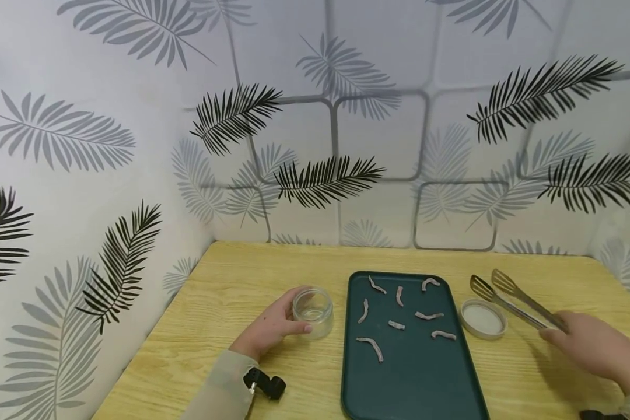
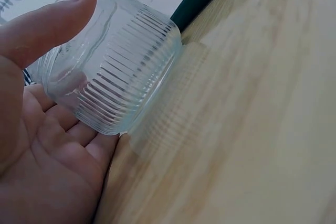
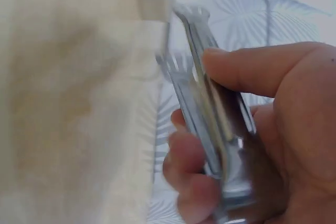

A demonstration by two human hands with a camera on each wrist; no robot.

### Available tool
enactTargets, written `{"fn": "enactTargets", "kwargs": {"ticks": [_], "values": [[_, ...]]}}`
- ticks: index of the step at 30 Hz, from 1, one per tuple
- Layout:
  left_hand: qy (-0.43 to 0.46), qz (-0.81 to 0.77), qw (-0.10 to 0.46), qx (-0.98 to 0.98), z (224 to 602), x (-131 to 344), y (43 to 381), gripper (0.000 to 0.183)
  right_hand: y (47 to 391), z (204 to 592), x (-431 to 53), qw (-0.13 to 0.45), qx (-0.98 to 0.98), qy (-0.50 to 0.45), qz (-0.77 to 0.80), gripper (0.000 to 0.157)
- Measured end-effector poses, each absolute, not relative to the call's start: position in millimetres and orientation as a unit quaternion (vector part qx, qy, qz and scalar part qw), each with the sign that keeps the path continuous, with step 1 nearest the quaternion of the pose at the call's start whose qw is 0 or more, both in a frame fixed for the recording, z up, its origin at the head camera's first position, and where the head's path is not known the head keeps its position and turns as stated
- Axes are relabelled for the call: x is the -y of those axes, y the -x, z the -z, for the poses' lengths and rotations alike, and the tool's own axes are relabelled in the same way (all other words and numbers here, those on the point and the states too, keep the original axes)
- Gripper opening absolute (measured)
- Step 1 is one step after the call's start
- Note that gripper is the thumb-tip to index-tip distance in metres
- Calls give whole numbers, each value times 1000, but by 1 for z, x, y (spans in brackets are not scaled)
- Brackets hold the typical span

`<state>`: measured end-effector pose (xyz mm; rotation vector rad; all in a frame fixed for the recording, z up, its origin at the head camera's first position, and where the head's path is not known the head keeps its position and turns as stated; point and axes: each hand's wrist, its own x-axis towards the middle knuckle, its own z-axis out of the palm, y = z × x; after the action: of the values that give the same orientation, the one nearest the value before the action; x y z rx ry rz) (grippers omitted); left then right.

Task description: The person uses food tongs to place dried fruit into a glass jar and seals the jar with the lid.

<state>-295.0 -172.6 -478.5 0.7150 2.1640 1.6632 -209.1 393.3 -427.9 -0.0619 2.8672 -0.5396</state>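
A small clear glass jar (image 1: 321, 326) stands uncovered on the table, left of the tray. My left hand (image 1: 269, 328) holds it, the thumb on the near side and the fingers round the far side. The left wrist view shows ribbed walls on the jar (image 2: 126, 72). To the right of the tray, my right hand (image 1: 590, 345) grips metal tongs (image 1: 530, 298) above the table. Their slotted tips are spread apart and hold nothing. In the right wrist view, thumb and fingers close round the tongs (image 3: 210, 108).
A dark green tray (image 1: 415, 385) lies between the hands, with several thin, pale brownish, twisted strips (image 1: 373, 348) spread over it. A round pale lid (image 1: 484, 319) lies beside the tray's right edge, below the tongs. The wooden table (image 1: 231, 274) meets a leaf-patterned wall behind.
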Motion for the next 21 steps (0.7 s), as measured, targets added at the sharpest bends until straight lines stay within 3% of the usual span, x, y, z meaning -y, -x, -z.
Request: {"fn": "enactTargets", "kwargs": {"ticks": [9, 12, 21], "values": [[-245, -598, 170, -744, 479, 173, 293, 77, 217, 410, -366, 16, -986, 65, 154, 70], [-244, -601, 173, -741, 479, 173, 293, 77, 216, 408, -346, -2, -982, 95, 162, 68], [-237, -606, 183, -737, 480, 173, 293, 78, 217, 398, -290, 35, -964, 182, 190, 60]]}}
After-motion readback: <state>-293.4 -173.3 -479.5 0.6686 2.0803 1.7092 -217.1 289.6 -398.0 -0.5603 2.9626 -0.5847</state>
